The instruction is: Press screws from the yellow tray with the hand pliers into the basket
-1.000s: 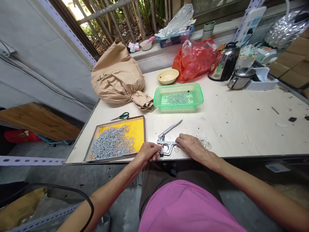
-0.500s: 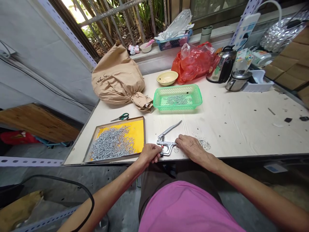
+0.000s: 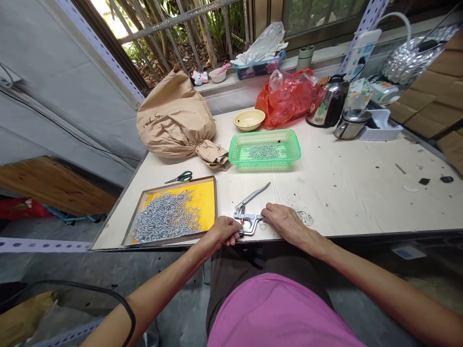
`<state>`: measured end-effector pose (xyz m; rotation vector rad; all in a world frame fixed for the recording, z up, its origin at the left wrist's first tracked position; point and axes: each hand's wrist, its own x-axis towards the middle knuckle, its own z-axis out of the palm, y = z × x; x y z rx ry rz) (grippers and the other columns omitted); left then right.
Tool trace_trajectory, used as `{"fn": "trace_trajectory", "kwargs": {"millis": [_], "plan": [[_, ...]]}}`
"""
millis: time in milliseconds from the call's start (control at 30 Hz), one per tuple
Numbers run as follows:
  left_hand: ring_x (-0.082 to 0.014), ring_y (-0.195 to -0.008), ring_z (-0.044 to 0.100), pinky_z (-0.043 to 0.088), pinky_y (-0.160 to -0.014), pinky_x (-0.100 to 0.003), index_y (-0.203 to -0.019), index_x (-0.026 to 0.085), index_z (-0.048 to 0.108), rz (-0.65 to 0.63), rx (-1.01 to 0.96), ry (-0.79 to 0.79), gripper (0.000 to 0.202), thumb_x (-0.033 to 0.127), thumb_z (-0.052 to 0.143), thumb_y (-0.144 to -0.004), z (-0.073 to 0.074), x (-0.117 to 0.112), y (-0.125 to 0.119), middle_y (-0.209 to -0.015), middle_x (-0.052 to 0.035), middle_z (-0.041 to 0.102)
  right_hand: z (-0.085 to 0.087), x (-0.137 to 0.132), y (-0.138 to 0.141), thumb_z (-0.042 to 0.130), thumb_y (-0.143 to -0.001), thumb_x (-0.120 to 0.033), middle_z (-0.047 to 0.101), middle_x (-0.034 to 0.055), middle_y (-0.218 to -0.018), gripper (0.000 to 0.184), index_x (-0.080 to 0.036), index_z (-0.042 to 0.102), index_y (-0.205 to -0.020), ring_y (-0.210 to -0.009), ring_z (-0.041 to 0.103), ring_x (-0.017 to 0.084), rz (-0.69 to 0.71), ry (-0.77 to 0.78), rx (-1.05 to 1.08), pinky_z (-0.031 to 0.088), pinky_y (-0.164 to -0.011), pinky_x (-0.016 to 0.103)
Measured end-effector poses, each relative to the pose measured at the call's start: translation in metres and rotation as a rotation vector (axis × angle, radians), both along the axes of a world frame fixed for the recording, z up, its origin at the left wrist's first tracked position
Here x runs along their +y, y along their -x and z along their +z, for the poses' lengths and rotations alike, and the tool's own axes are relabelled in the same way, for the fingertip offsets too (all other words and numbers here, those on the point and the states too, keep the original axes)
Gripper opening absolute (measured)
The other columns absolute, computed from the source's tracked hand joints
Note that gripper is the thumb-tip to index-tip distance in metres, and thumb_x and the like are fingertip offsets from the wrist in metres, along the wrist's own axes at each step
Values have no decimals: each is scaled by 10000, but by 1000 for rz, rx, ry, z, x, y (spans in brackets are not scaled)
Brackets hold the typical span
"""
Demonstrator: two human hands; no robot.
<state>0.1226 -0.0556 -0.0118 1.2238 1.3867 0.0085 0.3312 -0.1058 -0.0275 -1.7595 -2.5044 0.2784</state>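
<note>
Silver snap-fastener pliers [image 3: 254, 218] lie on the table near its front edge, their handles spread apart, with a spring and a small red piece at the jaw. My right hand [image 3: 284, 219] is closed over the end of the lower handle. At the jaw, the fingers of my left hand [image 3: 227, 230] are pinched together; whatever sits between them is too small to make out. Left of that hand, a shallow tray [image 3: 216, 200] with a yellow lining holds a heap of small metal pieces [image 3: 162, 217] resembling screws.
Green-handled scissors [image 3: 180, 177] lie behind the tray. Farther back are a green basket [image 3: 265, 163] with more metal pieces, a cream bowl [image 3: 249, 119], a brown paper sack [image 3: 177, 115], a red plastic bag [image 3: 285, 99] and a kettle [image 3: 329, 101].
The camera view has shifted slightly. Both hands keep the same grip, and the pliers stay spread in the same place.
</note>
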Motion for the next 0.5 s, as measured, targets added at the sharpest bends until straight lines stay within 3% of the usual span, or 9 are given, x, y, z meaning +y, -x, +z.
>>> {"fn": "trace_trajectory", "kwargs": {"millis": [133,233,333,400,500], "plan": [[-43,-301,411,295,-340,-170,-612,128,558,-10,23,0,253,293,585,-802,-1,0,0,-432,41,532,6,1,-2,428,-947,-237,592,67,-912,194,-190,615,-929,-820,554,177,2,43,4,371,-646,273],[-42,-312,430,291,-339,-162,-621,128,556,-12,13,-2,245,290,580,-804,-2,0,1,-441,42,538,10,7,-11,510,-911,-334,573,107,-1130,231,-202,613,-1071,-987,540,215,43,-12,77,421,-780,309],[-40,-317,440,288,-332,-159,-636,128,553,-5,-8,-4,227,285,588,-796,-1,-2,1,-469,40,557,8,22,-24,637,-782,-527,355,184,-1440,693,-183,446,-1352,-1279,358,335,55,-84,84,358,-976,451],[-40,-309,433,286,-327,-161,-634,129,551,-3,-6,-1,230,292,598,-790,-1,-4,2,-462,45,549,3,36,-32,682,-668,-633,266,215,-1494,962,-150,346,-1428,-1363,211,395,65,-49,42,274,-1036,534],[-40,-303,427,285,-324,-161,-628,131,548,4,-2,6,235,290,595,-795,-1,-5,2,-451,47,541,-2,52,-37,675,-604,-695,342,218,-1455,1057,-141,333,-1437,-1359,219,410,127,32,11,226,-1047,581]]}}
